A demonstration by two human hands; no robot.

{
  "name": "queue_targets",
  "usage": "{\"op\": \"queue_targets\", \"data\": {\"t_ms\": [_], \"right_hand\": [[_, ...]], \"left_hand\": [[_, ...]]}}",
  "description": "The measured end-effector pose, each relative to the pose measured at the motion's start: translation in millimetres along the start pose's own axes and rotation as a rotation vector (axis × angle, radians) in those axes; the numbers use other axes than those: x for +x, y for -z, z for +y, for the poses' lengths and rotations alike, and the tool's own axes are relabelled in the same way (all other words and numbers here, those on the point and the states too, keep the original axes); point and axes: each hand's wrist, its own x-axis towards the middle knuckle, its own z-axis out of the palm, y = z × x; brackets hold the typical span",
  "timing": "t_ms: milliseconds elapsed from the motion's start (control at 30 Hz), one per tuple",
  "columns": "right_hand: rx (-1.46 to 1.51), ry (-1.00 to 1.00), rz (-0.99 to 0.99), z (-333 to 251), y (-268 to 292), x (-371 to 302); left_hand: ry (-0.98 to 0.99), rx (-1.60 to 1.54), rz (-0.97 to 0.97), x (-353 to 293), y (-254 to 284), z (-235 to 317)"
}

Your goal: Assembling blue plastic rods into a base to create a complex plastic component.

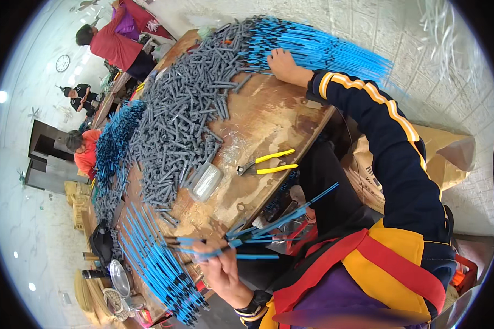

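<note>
My left hand point(219, 268), at the lower middle, is closed around several thin blue rods point(252, 256) with dark fittings. The held rods point in different directions beyond the table's edge. Just beside it, a bundle of blue rods with black ends point(153, 257) lies at the table's near left. My right hand point(282, 64) reaches across to the far right, its fingers bent down onto a larger stack of blue rods with black ends point(324, 49). The fingertips are partly hidden, and any rod between them is hard to make out.
Small grey plastic pieces point(175, 109) are heaped across the wooden table point(258, 115). Yellow-handled pliers point(269, 163) and a clear plastic box point(206, 182) lie near its edge. More blue rods point(118, 131) pile up at left. Several people work beyond. A brown sack point(444, 153) stands at right.
</note>
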Motion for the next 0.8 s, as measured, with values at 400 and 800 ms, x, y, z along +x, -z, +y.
{"op": "queue_targets", "data": {"t_ms": [400,800], "right_hand": [[0.43,0.076,-0.025,-24,42,0],[0.538,0.3,-0.146,-76,156,-26]], "left_hand": [[-0.037,-0.199,-0.453,-14,10,24],[0.046,-0.057,0.005,36,19,-3]]}}
